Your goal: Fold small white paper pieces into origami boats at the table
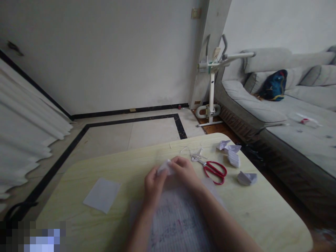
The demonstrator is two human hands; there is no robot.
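Between my two hands, above the middle of the table, is a small folded piece of white paper [166, 168]. My left hand [153, 182] pinches its left side, and my right hand [183, 171] grips the right side with bent fingers. Beneath my forearms lies a lined sheet with handwriting [181, 217], partly covered by them. To the right of my right hand rest scissors with red handles [215, 172], beside thin paper scraps [198, 154]. A square of white paper [102, 195] lies flat to the left.
Several folded paper pieces [232, 154] sit near the right edge of the wooden table [262, 217], with another folded paper piece [247, 178] closer to me. Beyond stand an exercise machine [211, 87] and a grey sofa [309, 122]. A white curtain [23, 129] hangs at left.
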